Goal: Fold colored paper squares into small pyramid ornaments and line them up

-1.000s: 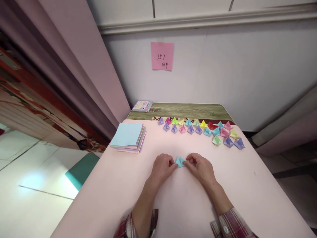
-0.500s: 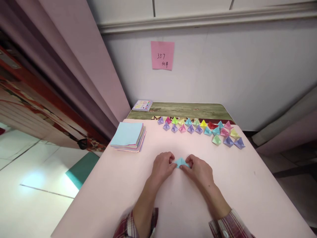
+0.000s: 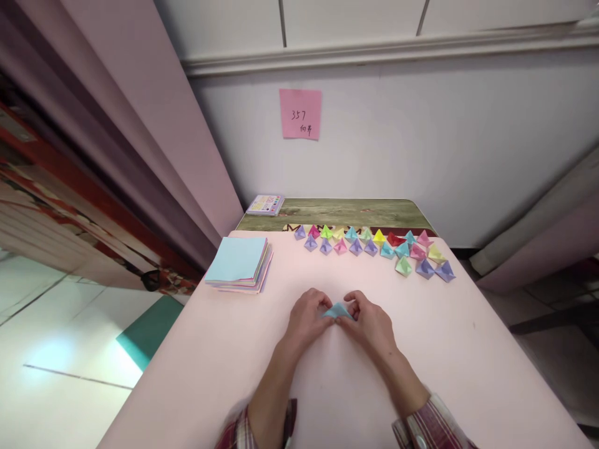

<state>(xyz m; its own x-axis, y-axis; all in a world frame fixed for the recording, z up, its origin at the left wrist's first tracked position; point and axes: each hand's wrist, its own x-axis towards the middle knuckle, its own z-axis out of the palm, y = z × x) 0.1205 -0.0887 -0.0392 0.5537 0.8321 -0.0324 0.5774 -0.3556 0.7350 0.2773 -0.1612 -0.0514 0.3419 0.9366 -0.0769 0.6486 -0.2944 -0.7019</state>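
Observation:
A small light-blue folded paper (image 3: 337, 310) is held between my two hands, low over the pink tabletop. My left hand (image 3: 309, 317) pinches its left side, thumb along the lower edge. On the right side, my right hand (image 3: 368, 319) grips it with the thumb at the bottom edge and fingers curled behind. Both thumb tips nearly meet below the paper. Part of the paper is hidden by the fingers. Beyond the hands, rows of small folded paper boats (image 3: 356, 247) in many colours stand on the table.
A stack of square coloured paper (image 3: 236, 259), light blue on top, lies at the left. A packet (image 3: 266, 204) rests at the far left corner on the wood-patterned strip (image 3: 346, 212). A pink note (image 3: 301, 114) is stuck to the wall behind the table.
Both thumbs have come closer together at the paper's lower edge, and its shape looks more tilted and gathered. The whole view has shifted slightly.

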